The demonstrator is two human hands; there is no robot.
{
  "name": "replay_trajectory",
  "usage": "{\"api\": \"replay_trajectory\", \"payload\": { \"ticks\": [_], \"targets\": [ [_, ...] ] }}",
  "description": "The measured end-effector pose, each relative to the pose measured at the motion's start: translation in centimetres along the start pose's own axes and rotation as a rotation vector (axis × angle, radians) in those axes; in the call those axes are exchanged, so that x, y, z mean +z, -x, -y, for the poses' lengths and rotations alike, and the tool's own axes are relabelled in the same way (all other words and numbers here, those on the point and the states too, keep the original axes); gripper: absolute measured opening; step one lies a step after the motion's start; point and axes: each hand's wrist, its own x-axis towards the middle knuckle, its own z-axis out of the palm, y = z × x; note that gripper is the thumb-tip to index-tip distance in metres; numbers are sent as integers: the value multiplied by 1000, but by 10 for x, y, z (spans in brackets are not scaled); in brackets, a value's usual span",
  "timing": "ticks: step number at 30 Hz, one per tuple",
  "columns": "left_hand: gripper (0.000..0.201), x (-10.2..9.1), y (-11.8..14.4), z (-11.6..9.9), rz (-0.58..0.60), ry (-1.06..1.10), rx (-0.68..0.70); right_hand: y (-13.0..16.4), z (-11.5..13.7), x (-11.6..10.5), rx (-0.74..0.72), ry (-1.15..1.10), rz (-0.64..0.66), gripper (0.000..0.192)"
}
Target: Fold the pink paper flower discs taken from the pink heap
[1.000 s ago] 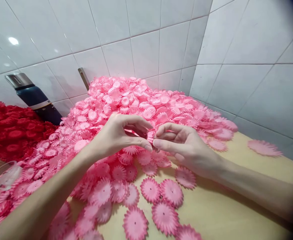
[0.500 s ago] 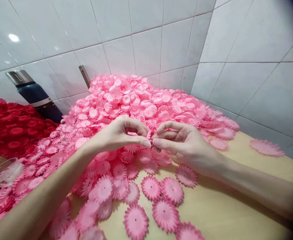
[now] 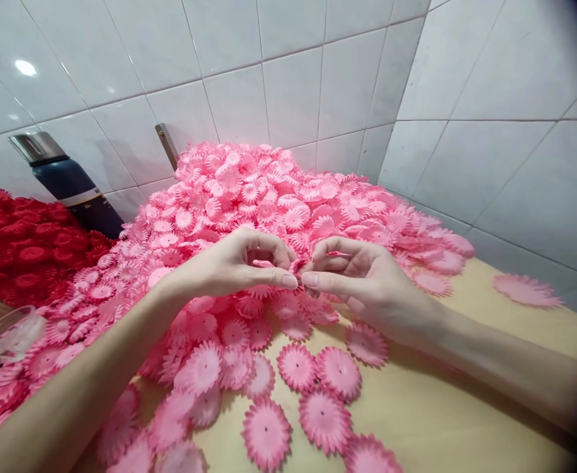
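Observation:
My left hand (image 3: 246,266) and my right hand (image 3: 362,272) meet at the middle of the view, thumbs nearly tip to tip. Between their fingertips is a small pink fabric flower piece (image 3: 297,265), bunched or folded and mostly covered by the fingers. Both hands are closed in a pinch on it. Behind and below them spreads a large heap of pink scalloped fabric flower discs (image 3: 263,190). Several flat discs lie in front, one of them a pink disc (image 3: 267,435) with a small dark centre hole.
A dark blue bottle (image 3: 79,187) with a steel cap leans at the left, beside a red heap of similar discs (image 3: 27,246). A clear plastic cup (image 3: 10,336) lies at the left edge. Tiled walls (image 3: 293,85) close off the yellowish table (image 3: 446,407) at the back.
Both hands keep their pinch in nearly the same place. The pink piece between the fingertips has turned or folded slightly. The camera view has shifted a little.

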Motion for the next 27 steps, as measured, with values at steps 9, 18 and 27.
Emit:
{"api": "replay_trajectory", "payload": {
  "ticks": [9,18,27],
  "targets": [
    [9,-4,1,5,63,121,14,-2,-4,-3,8,-81,-4,21],
    [18,5,0,-9,-5,-158,-44,1,-2,1,-36,5,-4,18],
    [15,-3,6,-21,55,-333,47,4,2,2,89,68,-4,30]
  ]
}}
